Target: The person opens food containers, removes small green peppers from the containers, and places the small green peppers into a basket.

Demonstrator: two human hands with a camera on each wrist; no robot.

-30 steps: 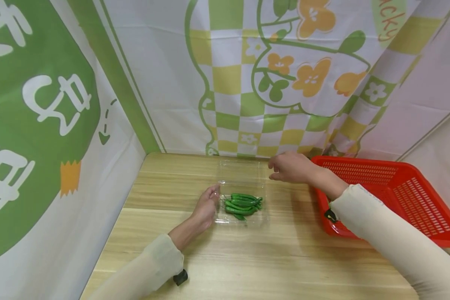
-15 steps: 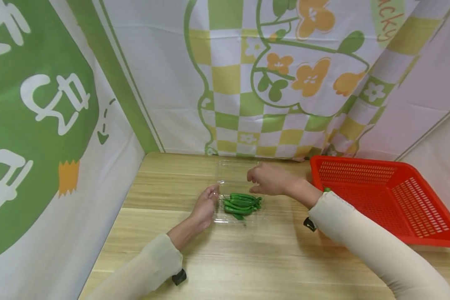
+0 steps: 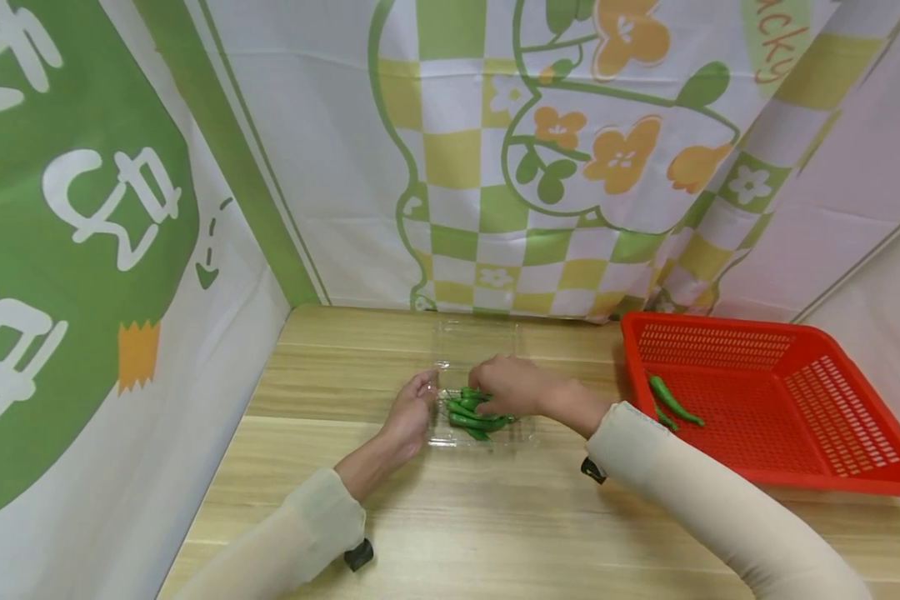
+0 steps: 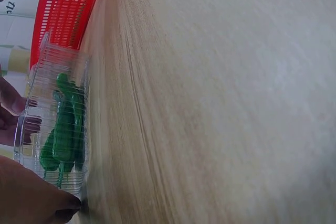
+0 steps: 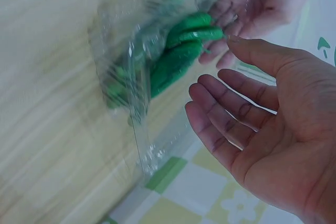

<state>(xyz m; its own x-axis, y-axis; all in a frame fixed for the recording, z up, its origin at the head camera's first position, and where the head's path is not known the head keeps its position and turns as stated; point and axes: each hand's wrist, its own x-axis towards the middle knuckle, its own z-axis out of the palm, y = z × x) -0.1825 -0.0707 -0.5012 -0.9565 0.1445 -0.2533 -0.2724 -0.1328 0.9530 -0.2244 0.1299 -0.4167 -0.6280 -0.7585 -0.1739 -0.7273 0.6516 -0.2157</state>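
Several green chili peppers (image 3: 465, 414) lie in a clear plastic clamshell box (image 3: 521, 435) with its lid laid back toward the wall. My left hand (image 3: 407, 417) holds the box by its left side. In the left wrist view, that hand (image 4: 34, 195) is at the near end of the box. Over the peppers is my right hand (image 3: 513, 385), its fingertips right at them in the head view. The right wrist view shows this hand (image 5: 278, 124) with fingers spread and loosely bent, nothing between them.
A red perforated plastic basket (image 3: 780, 475) stands on the right of the wooden table (image 3: 495, 525), with a few green chili peppers (image 3: 671, 402) at its left end. Behind the table hangs a printed cloth (image 3: 457, 167).
My right hand has moved left and down from beside the basket to the peppers in the box. Peppers in the basket have come into view from behind the sleeve. My left hand stays put.
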